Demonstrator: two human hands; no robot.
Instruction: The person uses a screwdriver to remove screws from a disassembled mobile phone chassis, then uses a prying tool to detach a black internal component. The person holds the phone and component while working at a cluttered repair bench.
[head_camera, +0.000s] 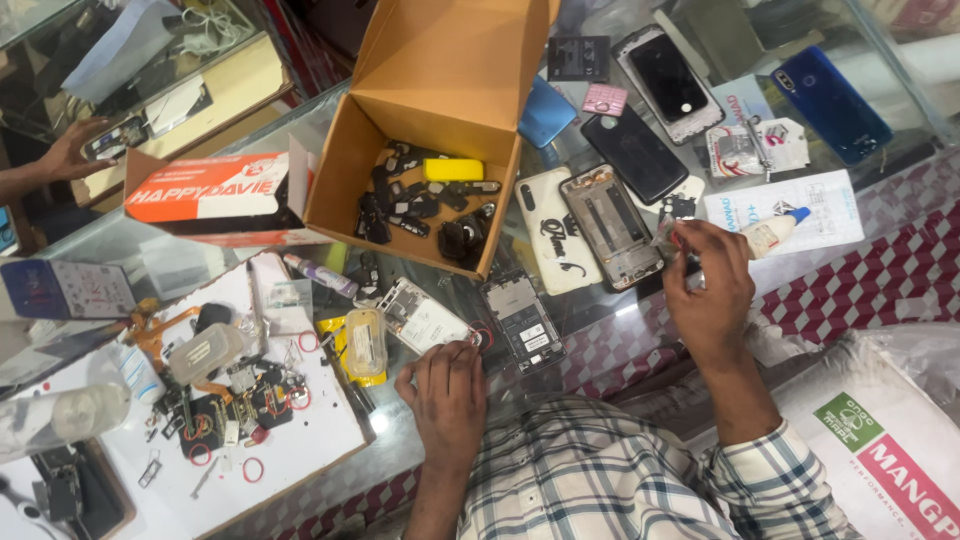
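Left hand (447, 385) on phone board (428, 322), right hand (708, 285) pinching sm. part (unclear), cardboard box (400, 90) w/ parts

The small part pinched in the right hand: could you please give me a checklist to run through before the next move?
1. Right hand fingers pinch a small part: ok; what it is, cannot tell.
2. Left hand rests on the white phone board: ok.
3. Glue bottle beside the right hand, capped: ok.
4. Open phone frame lies flat, unobstructed: ok.
5. Cardboard box of spare parts open: ok.
6. Part's alignment: cannot tell.
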